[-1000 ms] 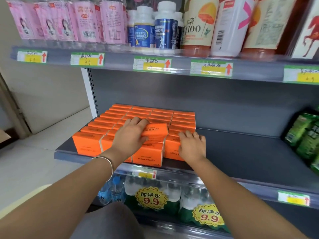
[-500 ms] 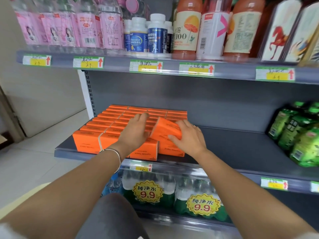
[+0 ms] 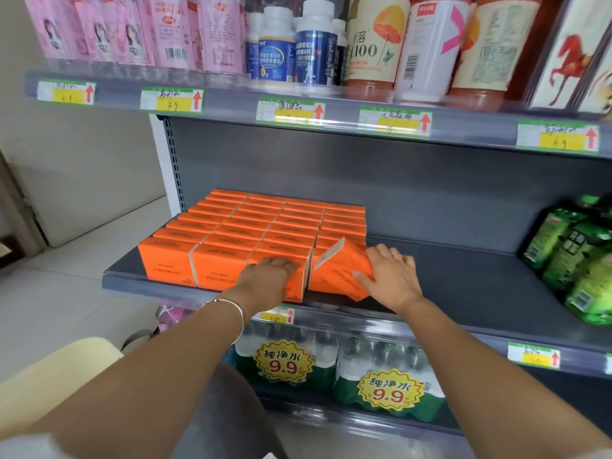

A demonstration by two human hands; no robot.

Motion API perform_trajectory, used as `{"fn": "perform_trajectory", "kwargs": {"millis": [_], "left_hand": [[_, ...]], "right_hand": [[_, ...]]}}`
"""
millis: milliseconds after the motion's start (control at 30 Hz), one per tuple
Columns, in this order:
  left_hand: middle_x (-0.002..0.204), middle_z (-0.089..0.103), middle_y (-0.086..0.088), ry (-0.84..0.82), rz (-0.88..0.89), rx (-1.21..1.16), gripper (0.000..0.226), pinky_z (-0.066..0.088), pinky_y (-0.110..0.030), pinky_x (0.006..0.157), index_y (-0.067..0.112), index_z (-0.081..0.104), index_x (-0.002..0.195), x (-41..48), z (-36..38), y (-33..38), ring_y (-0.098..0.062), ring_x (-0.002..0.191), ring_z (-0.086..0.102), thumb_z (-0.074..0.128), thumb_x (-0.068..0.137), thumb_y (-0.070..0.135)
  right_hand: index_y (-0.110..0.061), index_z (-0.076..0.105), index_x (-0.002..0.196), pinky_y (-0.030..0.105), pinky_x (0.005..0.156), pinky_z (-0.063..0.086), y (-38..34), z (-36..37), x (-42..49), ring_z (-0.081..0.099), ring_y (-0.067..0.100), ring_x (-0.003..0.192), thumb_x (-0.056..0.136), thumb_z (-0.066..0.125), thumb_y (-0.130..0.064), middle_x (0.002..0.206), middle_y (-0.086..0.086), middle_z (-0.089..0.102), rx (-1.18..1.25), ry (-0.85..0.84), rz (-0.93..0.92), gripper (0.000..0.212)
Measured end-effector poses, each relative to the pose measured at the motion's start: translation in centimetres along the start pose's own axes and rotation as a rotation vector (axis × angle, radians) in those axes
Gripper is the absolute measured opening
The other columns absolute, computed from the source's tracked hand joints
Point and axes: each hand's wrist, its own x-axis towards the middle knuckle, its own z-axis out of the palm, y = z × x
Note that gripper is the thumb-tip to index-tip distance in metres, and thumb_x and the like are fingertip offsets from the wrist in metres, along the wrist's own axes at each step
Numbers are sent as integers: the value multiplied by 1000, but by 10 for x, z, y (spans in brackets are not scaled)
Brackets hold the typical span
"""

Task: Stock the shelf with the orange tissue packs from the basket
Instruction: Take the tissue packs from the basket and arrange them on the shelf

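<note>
Several orange tissue packs [image 3: 251,226] stand in tight rows on the left part of the grey middle shelf [image 3: 463,276]. My right hand [image 3: 392,276] grips one more orange pack [image 3: 334,271], which is tilted at the front of the rightmost row with its lower edge on the shelf. The thumb lies on the pack's front face and the fingers are over its right side. My left hand [image 3: 266,279] rests flat, fingers straight, on the front pack of the neighbouring row [image 3: 298,286]. The basket is not clearly in view.
Green packets [image 3: 579,260] sit at the right end of the same shelf, with bare grey shelf between them and the tissues. Bottles [image 3: 371,44] fill the shelf above. Bundled water with 9.9 tags [image 3: 284,366] stands below. A cream-coloured object [image 3: 49,369] is at lower left.
The pack went from atop the stack to my right hand, then right and down to the front of the rightmost row. My left hand settled on the front pack beside it.
</note>
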Motion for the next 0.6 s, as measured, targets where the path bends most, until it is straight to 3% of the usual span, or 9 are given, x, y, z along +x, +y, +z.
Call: {"fn": "perform_trajectory", "kwargs": {"millis": [233, 433, 533, 600], "left_hand": [[146, 31, -4, 36, -5, 28, 65, 41, -43, 100, 31, 20, 149, 8, 5, 10, -30, 131, 31, 46, 93, 10], [154, 23, -1, 11, 29, -34, 63, 33, -43, 111, 22, 17, 150, 5, 10, -2, -28, 140, 21, 47, 95, 15], [157, 18, 0, -33, 40, -77, 63, 28, -45, 114, 22, 16, 150, 2, 7, -4, -27, 144, 16, 47, 96, 17], [155, 23, 0, 2, 42, -75, 61, 33, -45, 110, 25, 20, 149, -2, 0, -5, -25, 141, 23, 48, 95, 18]], "right_hand": [[-25, 47, 131, 41, 94, 29, -28, 15, 0, 40, 25, 116, 92, 47, -51, 127, 2, 45, -178, 18, -116, 47], [-23, 47, 128, 39, 90, 35, -54, 24, 0, 46, 28, 116, 89, 62, -28, 127, 4, 50, -154, 76, -36, 43], [-23, 48, 128, 39, 91, 37, -53, 18, 3, 46, 28, 116, 92, 54, -30, 127, 3, 51, -126, 73, -56, 38], [-23, 49, 128, 40, 92, 36, -56, 10, 7, 47, 26, 117, 95, 45, -40, 126, 2, 52, -85, 75, -62, 37]]}}
